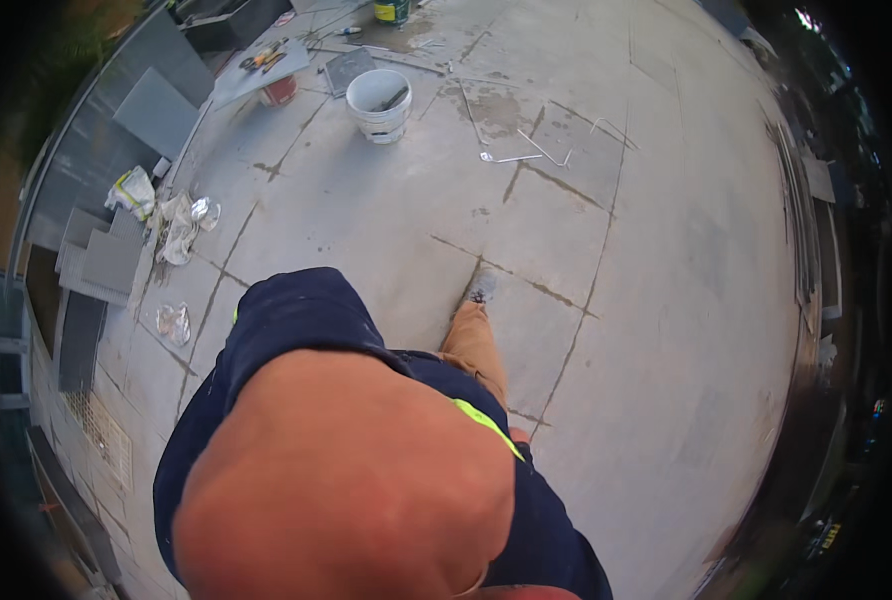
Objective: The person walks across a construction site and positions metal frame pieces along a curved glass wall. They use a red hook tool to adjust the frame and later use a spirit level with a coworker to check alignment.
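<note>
The person's body, in orange and navy clothing [336,480], fills the lower middle of the view. The hands are hidden behind it, so I cannot tell if they are released, clenched or grasping something. One brown trouser leg [476,345] with a greyish shoe [481,288] stands forward on the large grey floor slabs [696,330]. The white bucket [378,122] is upright on the floor ahead, well apart from the shoe, with something dark inside. Just behind it, on its left, lies a dark tile [349,70]. Farther left, a pale board [284,70] carries tools [263,58] above a reddish bucket [280,92]. Bent thin rods [554,155] lie to the right; crumpled sheeting [178,232] lies at the left, near leaning grey panels [161,115].
</note>
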